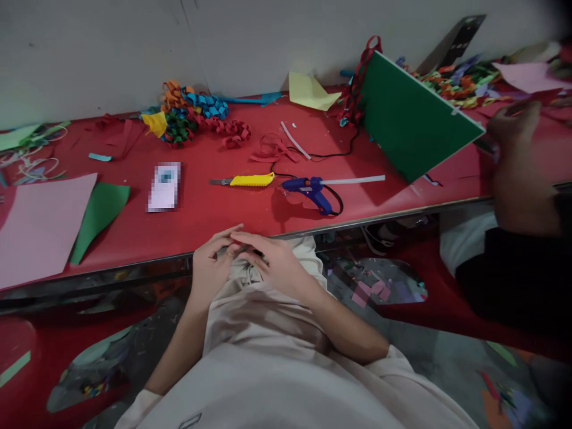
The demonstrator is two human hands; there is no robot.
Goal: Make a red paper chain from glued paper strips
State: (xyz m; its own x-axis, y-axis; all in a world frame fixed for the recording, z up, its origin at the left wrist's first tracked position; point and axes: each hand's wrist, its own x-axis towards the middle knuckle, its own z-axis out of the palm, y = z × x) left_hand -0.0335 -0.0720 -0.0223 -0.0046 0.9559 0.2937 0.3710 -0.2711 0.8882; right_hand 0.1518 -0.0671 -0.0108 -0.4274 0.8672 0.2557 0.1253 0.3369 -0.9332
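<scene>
Below the surface (201,205) edge, our left hand (212,265) and right hand (279,268) meet fingertip to fingertip; whether either grip pinches anything we cannot tell. The cutter (250,180) lies nearest, on the surface: light and stiff, we judge, best held by its yellow handle, clear of the blade.

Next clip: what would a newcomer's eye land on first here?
First the red table, with bright paper chains at the back and a green board tilted up on the right. Nearer, a blue glue gun and yellow knife lie beyond the left hand and right hand, fingertips meeting at the table edge.
</scene>
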